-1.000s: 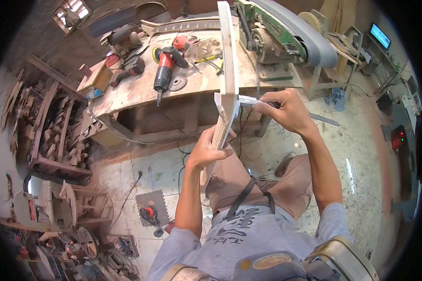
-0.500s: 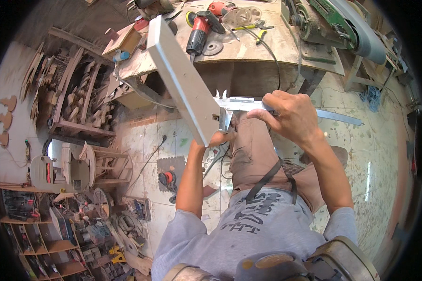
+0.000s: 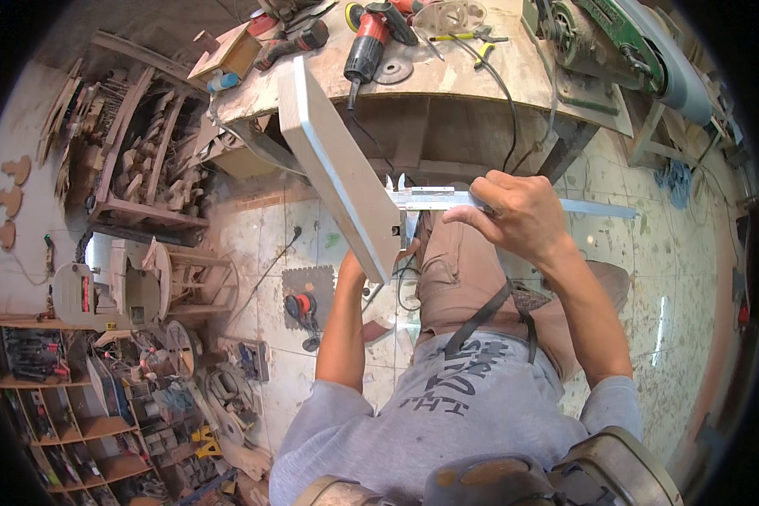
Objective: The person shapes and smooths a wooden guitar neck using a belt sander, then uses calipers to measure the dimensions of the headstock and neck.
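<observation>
A pale flat wooden board (image 3: 337,177) with a light-blue line along its edge hangs tilted in front of me, over my legs. My left hand (image 3: 353,263) grips it from behind near its lower end, mostly hidden, with fingertips showing at its right side. My right hand (image 3: 506,218) is closed on the slide of a silver vernier caliper (image 3: 426,198), whose long beam sticks out to the right. The caliper's jaws sit at the board's right edge, beside a small dark notch or hole in it; exact contact is hard to make out.
A dusty workbench (image 3: 447,88) ahead holds an angle grinder (image 3: 364,55), a drill (image 3: 287,46), cutters and a belt sander (image 3: 599,51). Left are racks of offcuts (image 3: 143,143), wooden frames and tool cubbies (image 3: 63,430). A sander (image 3: 299,308) and cables lie on the tiled floor.
The board has swung from upright, over the bench, to tilted left and lower, showing its broad face. My right hand and caliper stay at its right edge. The view has tilted downward.
</observation>
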A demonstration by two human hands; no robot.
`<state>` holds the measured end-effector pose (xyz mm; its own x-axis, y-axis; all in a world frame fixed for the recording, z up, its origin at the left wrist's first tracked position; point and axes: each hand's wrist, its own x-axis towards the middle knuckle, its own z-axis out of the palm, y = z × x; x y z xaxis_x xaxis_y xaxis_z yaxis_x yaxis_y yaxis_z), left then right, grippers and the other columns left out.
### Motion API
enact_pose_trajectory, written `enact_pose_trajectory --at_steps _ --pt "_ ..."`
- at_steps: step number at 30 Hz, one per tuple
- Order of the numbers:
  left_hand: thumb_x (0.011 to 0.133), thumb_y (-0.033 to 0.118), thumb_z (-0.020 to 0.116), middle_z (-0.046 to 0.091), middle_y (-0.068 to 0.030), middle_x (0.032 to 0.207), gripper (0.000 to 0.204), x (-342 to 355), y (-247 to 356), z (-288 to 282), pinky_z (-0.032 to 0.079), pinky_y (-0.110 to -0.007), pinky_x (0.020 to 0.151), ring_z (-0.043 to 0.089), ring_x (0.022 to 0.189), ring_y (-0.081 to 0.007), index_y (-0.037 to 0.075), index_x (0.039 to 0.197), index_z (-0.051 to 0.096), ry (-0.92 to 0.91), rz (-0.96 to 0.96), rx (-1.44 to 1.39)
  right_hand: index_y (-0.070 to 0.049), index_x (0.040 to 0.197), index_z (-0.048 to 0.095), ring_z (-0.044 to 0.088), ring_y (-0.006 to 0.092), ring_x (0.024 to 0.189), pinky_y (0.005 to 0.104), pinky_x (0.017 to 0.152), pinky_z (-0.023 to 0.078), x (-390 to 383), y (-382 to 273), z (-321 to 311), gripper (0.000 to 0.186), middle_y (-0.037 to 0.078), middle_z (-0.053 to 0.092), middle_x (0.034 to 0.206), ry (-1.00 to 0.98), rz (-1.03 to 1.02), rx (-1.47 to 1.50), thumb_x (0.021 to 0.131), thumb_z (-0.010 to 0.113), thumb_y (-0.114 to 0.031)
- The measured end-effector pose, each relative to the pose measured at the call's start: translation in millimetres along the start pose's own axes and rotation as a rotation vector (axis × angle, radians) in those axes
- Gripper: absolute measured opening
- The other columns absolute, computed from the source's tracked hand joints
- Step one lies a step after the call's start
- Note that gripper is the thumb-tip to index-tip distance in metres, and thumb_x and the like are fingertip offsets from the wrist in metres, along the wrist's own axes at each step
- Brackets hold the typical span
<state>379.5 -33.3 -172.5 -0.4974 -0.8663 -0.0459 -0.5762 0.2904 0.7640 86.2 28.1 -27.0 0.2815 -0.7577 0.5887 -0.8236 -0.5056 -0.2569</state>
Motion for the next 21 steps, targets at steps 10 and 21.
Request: enact_pose_trajectory --at_steps 10,21 --pt "0.081 0.008 0.078 0.062 -0.0050 0.092 0.027 -4.1 -28.9 19.0 0.051 -0.038 0.079 0.061 0.089 -0.0180 0.007 0.102 0.060 0.082 -0.049 -0.158 -0.009 0.066 0.053 0.056 0.0240 0.047 0.0367 0.043 0.044 -10.5 13.3 16.6 0.057 0.004 0.051 0.060 -0.017 0.006 0.005 0.087 0.073 -0.058" --pt "0.082 0.011 0.078 0.064 -0.0058 0.095 0.027 10.6 -43.1 29.7 0.051 -0.038 0.080 0.061 0.090 -0.0183 0.006 0.104 0.062 0.115 -0.077 -0.316 -0.011 0.067 0.053 0.055 0.0202 0.047 0.0345 0.042 0.043 -13.8 24.6 33.6 0.054 0.002 0.051 0.060 -0.008 -0.022 0.009 0.086 0.074 -0.057"
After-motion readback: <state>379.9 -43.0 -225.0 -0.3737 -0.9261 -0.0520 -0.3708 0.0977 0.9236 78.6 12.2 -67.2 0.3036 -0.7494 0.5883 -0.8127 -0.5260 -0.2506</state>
